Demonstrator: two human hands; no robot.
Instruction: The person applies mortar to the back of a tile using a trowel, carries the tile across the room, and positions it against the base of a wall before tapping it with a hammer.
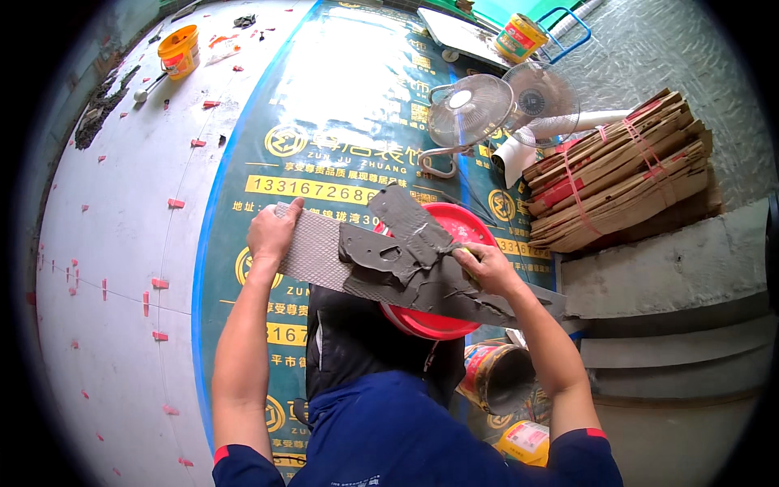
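My left hand (272, 234) grips the left end of a long, narrow tile strip (312, 253), whose patterned back faces up. Grey mortar (369, 258) covers the strip from its middle toward the right. In my right hand (491, 269) is a trowel (402, 213); a bit of its yellow handle shows at the fingers. Mortar coats the trowel's blade, which lies slanted across the strip and touches the mortar there. Beneath the strip stands a red bucket (430, 322), partly hidden by it. My fingers are closed on both things.
Floor tiles (122, 268) with red levelling clips lie at left, a yellow bucket (180, 61) beyond. Printed green sheeting (243, 219) covers the middle. At right are a fan (471, 109), bundled cardboard (621, 174), pale slabs (665, 280) and a mortar-stained bucket (479, 381) near my right arm.
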